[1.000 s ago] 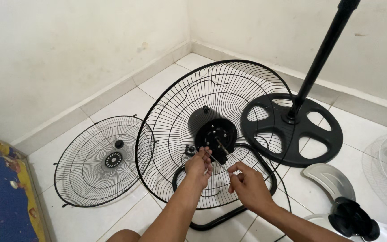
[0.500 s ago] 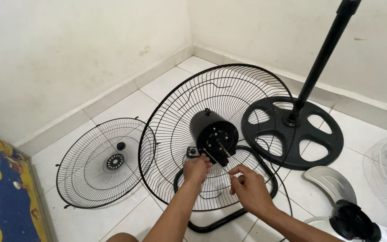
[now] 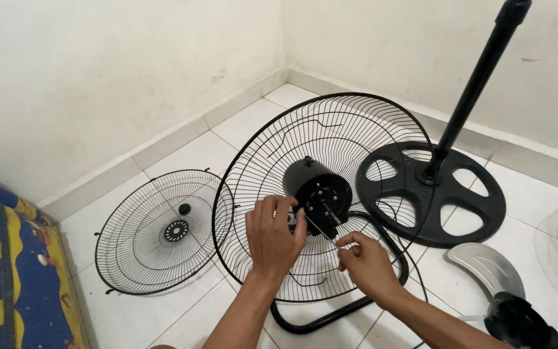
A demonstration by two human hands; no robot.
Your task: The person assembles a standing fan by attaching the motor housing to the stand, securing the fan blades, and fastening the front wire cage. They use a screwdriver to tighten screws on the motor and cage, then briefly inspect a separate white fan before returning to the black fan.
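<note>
Your left hand (image 3: 272, 236) curls its fingers over the wires of the large black rear grille (image 3: 318, 194), just left of the black motor housing (image 3: 321, 194) at the grille's centre. Your right hand (image 3: 366, 262) is pinched shut on a thin screwdriver (image 3: 324, 227) whose shaft runs up-left to the housing face; you cannot make out its tip against the dark plate.

The grille stands tilted on a black tube floor frame (image 3: 337, 310), whose loop shows beneath both wrists. To the left the smaller front grille (image 3: 163, 232) lies flat on the white floor tiles (image 3: 182, 155), its rim just beside the big grille's rim. To the right the round black stand base (image 3: 431, 194) with its upright pole (image 3: 476, 84) sits behind the grille's edge, near your right hand. Bare tile lies between the grilles and the wall skirting.

At the lower right a grey blade (image 3: 485, 268) and a dark fan part (image 3: 518, 320) are cut off by the frame. A patterned blue mattress (image 3: 8, 271) is cropped at the left.
</note>
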